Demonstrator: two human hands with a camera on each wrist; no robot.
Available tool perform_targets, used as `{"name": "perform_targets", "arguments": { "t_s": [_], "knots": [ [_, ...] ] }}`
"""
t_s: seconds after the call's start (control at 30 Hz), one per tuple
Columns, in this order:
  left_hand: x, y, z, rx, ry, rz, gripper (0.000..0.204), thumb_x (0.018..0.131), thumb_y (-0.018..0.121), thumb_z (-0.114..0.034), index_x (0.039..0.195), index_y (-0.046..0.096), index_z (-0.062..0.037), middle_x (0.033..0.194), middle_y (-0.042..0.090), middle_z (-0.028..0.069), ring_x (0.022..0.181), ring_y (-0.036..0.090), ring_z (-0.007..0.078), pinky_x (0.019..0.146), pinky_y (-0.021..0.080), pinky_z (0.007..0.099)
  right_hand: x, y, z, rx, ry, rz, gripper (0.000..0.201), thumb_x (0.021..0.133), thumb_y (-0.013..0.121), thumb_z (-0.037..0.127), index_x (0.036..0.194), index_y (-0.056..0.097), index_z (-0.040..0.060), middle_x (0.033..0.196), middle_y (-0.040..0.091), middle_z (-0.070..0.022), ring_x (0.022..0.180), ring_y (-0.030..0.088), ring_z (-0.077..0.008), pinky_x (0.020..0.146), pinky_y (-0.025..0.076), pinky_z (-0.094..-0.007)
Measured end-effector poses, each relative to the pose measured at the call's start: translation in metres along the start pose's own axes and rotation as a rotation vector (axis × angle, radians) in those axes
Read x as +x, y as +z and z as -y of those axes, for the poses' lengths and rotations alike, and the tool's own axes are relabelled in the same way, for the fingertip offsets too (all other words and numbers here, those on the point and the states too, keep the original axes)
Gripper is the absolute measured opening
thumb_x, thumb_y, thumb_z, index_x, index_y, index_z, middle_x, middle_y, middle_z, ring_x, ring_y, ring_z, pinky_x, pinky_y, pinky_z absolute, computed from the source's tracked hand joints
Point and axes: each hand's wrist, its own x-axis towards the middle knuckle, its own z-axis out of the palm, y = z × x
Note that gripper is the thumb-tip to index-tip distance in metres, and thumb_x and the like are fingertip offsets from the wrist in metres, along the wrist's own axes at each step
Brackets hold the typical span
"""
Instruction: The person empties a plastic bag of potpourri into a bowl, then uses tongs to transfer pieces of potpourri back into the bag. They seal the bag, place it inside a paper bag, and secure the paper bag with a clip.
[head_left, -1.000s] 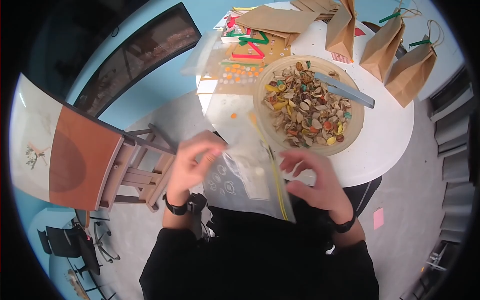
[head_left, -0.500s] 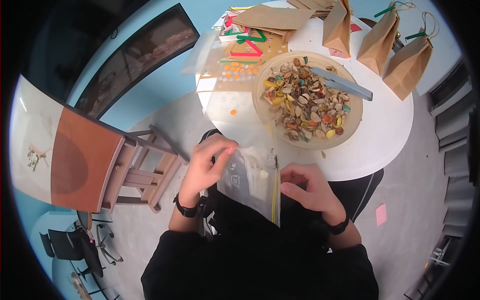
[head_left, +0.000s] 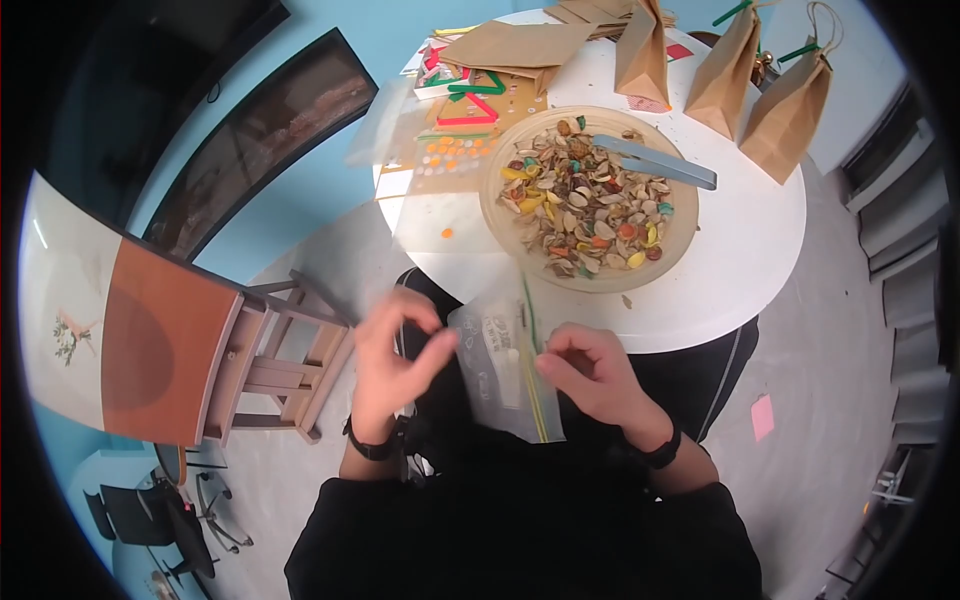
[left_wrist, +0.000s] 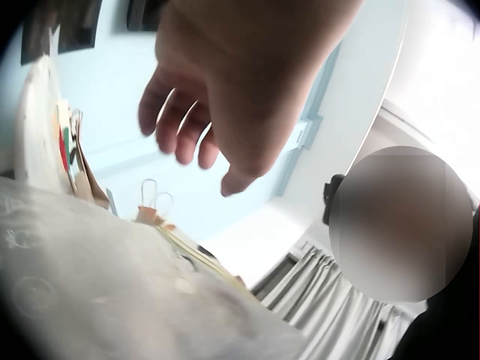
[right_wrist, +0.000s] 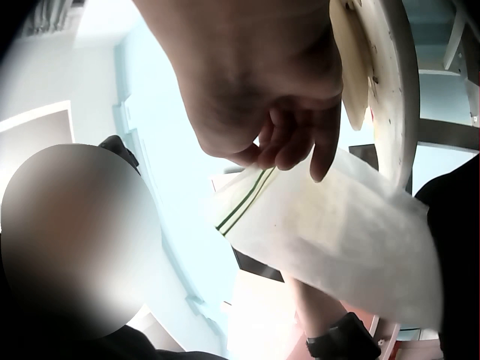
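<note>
A translucent zip bag (head_left: 495, 370) with white printing and a yellow-green zip strip hangs over my lap in the head view. My right hand (head_left: 597, 372) pinches it at the zip edge between thumb and fingers. The right wrist view shows the same grip, with the zip strip (right_wrist: 247, 199) running down from the fingertips. My left hand (head_left: 398, 350) is beside the bag's other side, slightly blurred. In the left wrist view, the left hand (left_wrist: 217, 97) has loosely extended fingers with nothing between them, above the bag (left_wrist: 165, 292).
On the round white table (head_left: 745, 270) sits a wide bowl (head_left: 490, 215) of dried shells and petals with grey tongs (head_left: 660, 163) across it. Brown paper bags (head_left: 790, 115) stand at the right. Orange and white dots (head_left: 455, 152) lie left, near red and green strips (head_left: 470, 112).
My left hand has come off the bag and moved a little left and down. The right hand has stayed at the zip edge, shifting slightly left with the bag.
</note>
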Motion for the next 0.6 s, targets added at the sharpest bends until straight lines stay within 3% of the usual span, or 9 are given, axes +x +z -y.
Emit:
{"name": "perform_targets", "arguments": {
  "t_s": [0.03,0.07,0.1,0.2,0.37,0.47,0.57,0.6],
  "knots": [
    [-0.005,-0.003,-0.003,-0.163,-0.030,0.156,0.022,0.075,0.074,-0.011,0.089,0.060,-0.0006,0.082,0.060,0.0085,0.072,0.063,0.0199,0.069,0.050,0.0297,0.001,0.006,0.001,0.007,-0.032,0.013,0.012,0.092,0.065,0.007,0.084,0.060,-0.0003,0.070,0.058,0.0012,0.065,0.052,-0.0029,0.059,0.044,-0.0215],
    [-0.009,0.003,-0.012,-0.389,-0.166,0.299,0.024,0.074,0.074,-0.013,0.089,0.060,-0.0011,0.081,0.060,0.0072,0.070,0.062,0.0178,0.066,0.049,0.0278,0.002,0.013,0.002,0.014,-0.065,0.028,0.012,0.092,0.065,0.008,0.085,0.060,-0.0004,0.071,0.059,0.0008,0.065,0.053,-0.0033,0.058,0.045,-0.0220],
    [-0.005,0.010,-0.025,-0.413,-0.141,0.395,0.023,0.077,0.075,-0.013,0.085,0.057,-0.0011,0.080,0.058,0.0065,0.068,0.059,0.0144,0.064,0.047,0.0259,0.003,0.019,0.003,-0.057,-0.137,0.065,0.009,0.090,0.066,0.008,0.087,0.062,0.0005,0.074,0.061,-0.0018,0.066,0.056,-0.0083,0.060,0.045,-0.0245],
    [-0.017,0.016,-0.030,-0.513,-0.308,0.455,0.022,0.083,0.072,-0.009,0.081,0.051,-0.0020,0.079,0.057,0.0043,0.070,0.055,0.0090,0.064,0.045,0.0244,0.006,0.029,0.006,-0.196,-0.283,0.139,0.009,0.086,0.068,0.010,0.092,0.066,0.0034,0.082,0.064,-0.0084,0.073,0.061,-0.0229,0.065,0.047,-0.0314],
    [-0.023,0.013,-0.036,-0.695,-0.399,0.472,0.023,0.087,0.070,-0.005,0.079,0.049,-0.0026,0.075,0.055,0.0009,0.070,0.052,0.0059,0.064,0.043,0.0232,-0.001,0.023,0.009,-0.194,-0.252,0.197,0.009,0.087,0.068,0.010,0.090,0.066,0.0025,0.081,0.064,-0.0072,0.071,0.062,-0.0196,0.064,0.047,-0.0295],
    [-0.021,0.006,-0.045,-0.594,-0.433,0.524,0.023,0.084,0.068,0.000,0.074,0.048,-0.0020,0.071,0.055,0.0005,0.066,0.053,0.0061,0.062,0.043,0.0234,-0.008,0.021,0.015,-0.175,-0.225,0.146,0.008,0.088,0.067,0.008,0.087,0.065,0.0012,0.077,0.064,-0.0058,0.067,0.060,-0.0149,0.061,0.046,-0.0267],
    [-0.029,-0.014,-0.036,-0.442,-0.339,0.271,0.022,0.081,0.065,0.006,0.070,0.047,-0.0013,0.068,0.056,0.0011,0.062,0.055,0.0066,0.058,0.043,0.0224,-0.018,0.008,0.014,-0.064,-0.223,-0.044,0.009,0.087,0.066,0.006,0.081,0.063,0.0006,0.071,0.062,-0.0042,0.061,0.057,-0.0101,0.058,0.044,-0.0243],
    [-0.027,-0.022,-0.038,-0.426,-0.375,0.049,0.020,0.079,0.063,0.008,0.069,0.048,-0.0009,0.066,0.055,0.0010,0.061,0.056,0.0067,0.057,0.042,0.0214,-0.022,0.001,0.012,-0.014,-0.224,-0.125,0.011,0.087,0.066,0.006,0.078,0.063,0.0005,0.068,0.061,-0.0036,0.059,0.055,-0.0087,0.057,0.043,-0.0236]
  ]
}}
